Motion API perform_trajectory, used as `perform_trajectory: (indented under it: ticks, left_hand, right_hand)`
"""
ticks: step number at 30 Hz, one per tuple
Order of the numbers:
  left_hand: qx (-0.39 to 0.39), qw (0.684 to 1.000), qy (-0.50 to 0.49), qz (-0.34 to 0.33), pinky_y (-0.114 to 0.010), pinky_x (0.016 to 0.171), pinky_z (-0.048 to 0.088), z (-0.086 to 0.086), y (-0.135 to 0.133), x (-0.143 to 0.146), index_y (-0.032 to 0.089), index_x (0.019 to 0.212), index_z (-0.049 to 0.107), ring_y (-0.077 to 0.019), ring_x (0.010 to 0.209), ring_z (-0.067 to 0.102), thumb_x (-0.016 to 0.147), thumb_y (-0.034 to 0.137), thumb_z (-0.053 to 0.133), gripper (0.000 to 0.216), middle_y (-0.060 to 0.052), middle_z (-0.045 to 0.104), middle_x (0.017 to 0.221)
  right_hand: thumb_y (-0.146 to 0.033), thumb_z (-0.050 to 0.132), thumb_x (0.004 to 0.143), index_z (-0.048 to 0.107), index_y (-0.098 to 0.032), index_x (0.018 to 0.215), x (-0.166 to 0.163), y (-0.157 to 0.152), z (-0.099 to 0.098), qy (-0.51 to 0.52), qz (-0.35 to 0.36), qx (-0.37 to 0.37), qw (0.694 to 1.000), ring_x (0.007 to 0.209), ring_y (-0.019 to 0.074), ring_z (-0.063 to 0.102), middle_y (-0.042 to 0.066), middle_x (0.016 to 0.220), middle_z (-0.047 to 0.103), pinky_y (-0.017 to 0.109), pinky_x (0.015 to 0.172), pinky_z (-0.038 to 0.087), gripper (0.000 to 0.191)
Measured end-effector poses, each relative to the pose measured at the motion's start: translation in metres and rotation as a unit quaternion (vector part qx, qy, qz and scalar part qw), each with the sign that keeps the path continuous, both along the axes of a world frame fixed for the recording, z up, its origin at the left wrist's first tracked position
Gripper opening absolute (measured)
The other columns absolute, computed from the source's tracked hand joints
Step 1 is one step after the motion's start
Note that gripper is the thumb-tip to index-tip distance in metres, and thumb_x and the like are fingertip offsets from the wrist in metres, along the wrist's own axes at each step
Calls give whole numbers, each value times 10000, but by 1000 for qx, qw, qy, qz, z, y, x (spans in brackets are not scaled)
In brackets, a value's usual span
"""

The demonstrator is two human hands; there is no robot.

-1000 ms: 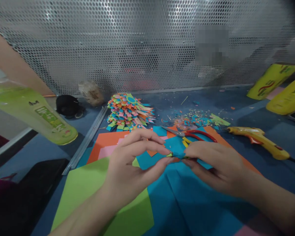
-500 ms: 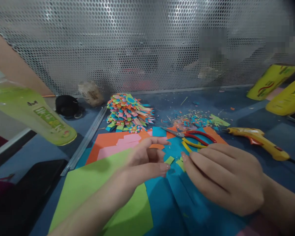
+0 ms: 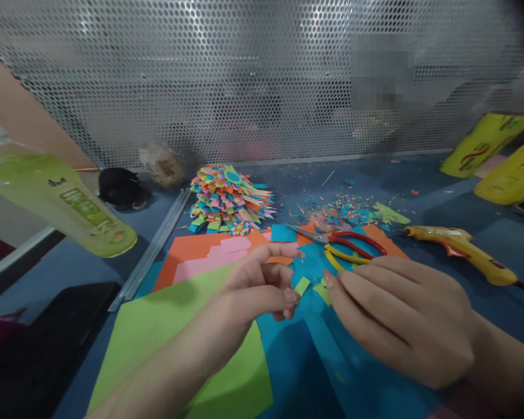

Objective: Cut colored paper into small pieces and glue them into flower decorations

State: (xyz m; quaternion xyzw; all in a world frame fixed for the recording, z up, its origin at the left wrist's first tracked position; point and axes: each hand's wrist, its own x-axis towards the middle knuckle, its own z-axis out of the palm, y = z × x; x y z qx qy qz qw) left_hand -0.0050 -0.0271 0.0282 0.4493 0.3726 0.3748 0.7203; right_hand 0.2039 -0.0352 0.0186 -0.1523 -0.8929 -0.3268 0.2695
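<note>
My left hand [image 3: 262, 285] hovers over the coloured paper, its index finger extended and its thumb against the lower curled fingers; whatever it may pinch is too small to make out. Close to its thumb is a small green paper strip [image 3: 303, 285]. My right hand [image 3: 402, 317] is closed, the fingertips together at its left end, and what they hold is hidden. Beside those fingertips lie more green paper pieces [image 3: 322, 291] on the blue paper [image 3: 288, 361]. Beyond my hands rest scissors [image 3: 323, 238] with red and yellow handles, their blades pointing left.
Green sheet [image 3: 157, 331] lies at left. A colourful paper-petal model [image 3: 227, 201] and paper scraps [image 3: 353, 212] lie behind. The yellow glue gun [image 3: 463, 250] is at right, with yellow bottles [image 3: 484, 145] beyond. Glue sticks [image 3: 152, 250], a drink bottle [image 3: 70, 198] and a black phone-like object [image 3: 56, 337] stand left.
My left thumb has lifted slightly, and more of the fingers beneath it shows. My right hand has shifted only slightly. The blue paper between my hands has moved a little.
</note>
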Motion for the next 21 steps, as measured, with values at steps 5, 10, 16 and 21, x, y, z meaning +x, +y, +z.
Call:
perform_trajectory:
  ticks: [5,10,16,21]
  left_hand:
    - [8,1000,-2,8,-241,536,359,2,0,0,205,952,556,-95,536,484,570,123,629,397,45,525,599]
    - [-3,1000,21,13,-262,554,377,5,0,1,206,949,563,-111,561,496,593,186,611,360,35,517,637]
    - [27,999,36,-5,-259,559,364,0,1,-2,213,983,566,-114,585,501,695,274,629,301,33,527,653]
    - [37,998,37,19,-257,564,369,-2,2,-3,200,960,585,-105,577,488,701,245,615,264,28,540,656]
  right_hand:
    - [-145,484,859,653,-101,999,0,1,0,0,-5,4,1000,625,214,628,91,782,705,371,484,489,223]
    - [-134,495,855,648,-93,983,0,2,-2,2,2,11,1000,633,208,624,88,786,701,357,488,484,204]
    - [-120,481,854,656,-96,975,0,0,-1,3,-2,11,1000,623,208,620,86,784,706,360,487,490,214]
    - [-130,476,874,672,-143,950,0,1,0,2,-10,20,1000,618,187,627,63,781,715,340,518,500,211]
